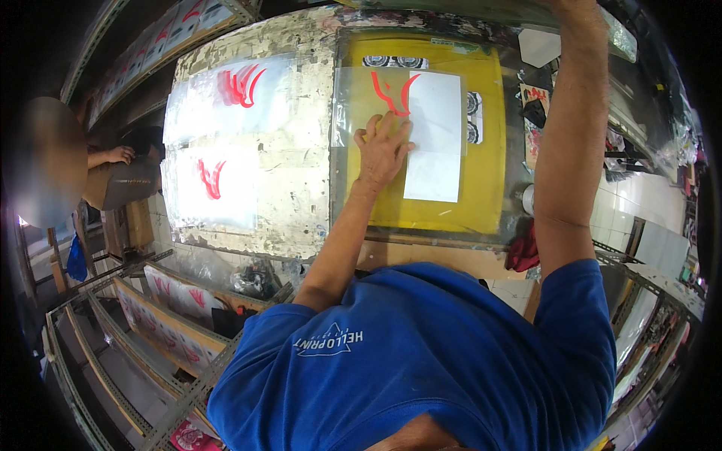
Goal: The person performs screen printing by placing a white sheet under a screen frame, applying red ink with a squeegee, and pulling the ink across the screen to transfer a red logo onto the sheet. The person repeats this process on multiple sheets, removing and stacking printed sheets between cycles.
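Observation:
My left hand (pixel 383 150) lies with fingers spread on a clear film (pixel 353 89) over a yellow printing screen (pixel 481 203). Just beyond the fingertips, the film bears red brush-like strokes (pixel 406 94). A white paper sheet (pixel 434 169) lies beside the hand, its upper part under or against the film; which, I cannot tell. Black-and-white printed pieces (pixel 474 113) show at the screen's far and right sides. My right arm (pixel 573 135) stretches up to the far right, where the right hand (pixel 573 4) is mostly cut off by the upper edge, its fingers hidden.
Left of the screen, a paint-stained table (pixel 301 158) carries clear sheets (pixel 244 86) with red marks. Metal racks (pixel 143 353) holding printed boards stand at the lower left. Another person's hand (pixel 120 154) is at the far left. A dark red cloth (pixel 523 248) lies near the right corner.

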{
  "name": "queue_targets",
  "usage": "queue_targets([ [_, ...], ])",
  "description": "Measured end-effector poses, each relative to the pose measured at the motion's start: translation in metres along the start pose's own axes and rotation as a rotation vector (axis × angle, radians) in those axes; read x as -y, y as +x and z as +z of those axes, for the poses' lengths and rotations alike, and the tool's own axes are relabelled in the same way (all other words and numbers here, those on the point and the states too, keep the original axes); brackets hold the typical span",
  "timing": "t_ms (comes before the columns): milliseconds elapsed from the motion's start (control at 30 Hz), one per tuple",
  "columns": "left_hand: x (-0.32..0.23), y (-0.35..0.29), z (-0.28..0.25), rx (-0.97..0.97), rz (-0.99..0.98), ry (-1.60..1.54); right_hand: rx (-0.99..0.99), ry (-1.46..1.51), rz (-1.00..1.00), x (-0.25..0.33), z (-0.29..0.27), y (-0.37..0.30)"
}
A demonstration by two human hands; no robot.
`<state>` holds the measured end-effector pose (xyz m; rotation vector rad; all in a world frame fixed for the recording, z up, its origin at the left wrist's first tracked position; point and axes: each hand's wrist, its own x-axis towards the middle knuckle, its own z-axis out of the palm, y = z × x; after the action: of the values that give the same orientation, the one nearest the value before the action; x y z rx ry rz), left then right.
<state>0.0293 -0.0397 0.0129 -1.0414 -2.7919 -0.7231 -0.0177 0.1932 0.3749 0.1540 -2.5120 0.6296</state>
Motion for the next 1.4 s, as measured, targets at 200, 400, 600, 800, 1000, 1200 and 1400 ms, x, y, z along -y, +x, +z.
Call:
queue_targets([
  [200,-0.017,0.017,-0.041,-0.305,-0.004,-0.246,-0.028,-0.129,0.132,0.002,0.013,-0.02],
  [400,-0.047,0.006,-0.118,-0.712,-0.209,-1.282,-0.017,-0.155,-0.052,0.009,0.064,-0.139],
  [600,0.008,-0.096,-0.037,-0.395,-0.544,-1.048,0.16,0.015,0.139,-0.002,0.124,-0.213],
  [800,0.015,-0.105,-0.026,-0.4,-0.336,-0.262,0.456,-0.112,0.187,-0.021,0.177,-0.264],
  [1000,0.009,-0.106,-0.033,-0.344,-0.401,-0.228,0.282,-0.144,0.181,-0.066,0.216,-0.248],
  [1200,0.009,-0.108,-0.032,-0.315,-0.419,-0.255,0.093,-0.249,0.049,-0.15,0.255,-0.169],
  [1400,0.009,-0.11,-0.035,-0.308,-0.403,-0.274,0.118,-0.273,-0.061,-0.222,0.269,-0.092],
])
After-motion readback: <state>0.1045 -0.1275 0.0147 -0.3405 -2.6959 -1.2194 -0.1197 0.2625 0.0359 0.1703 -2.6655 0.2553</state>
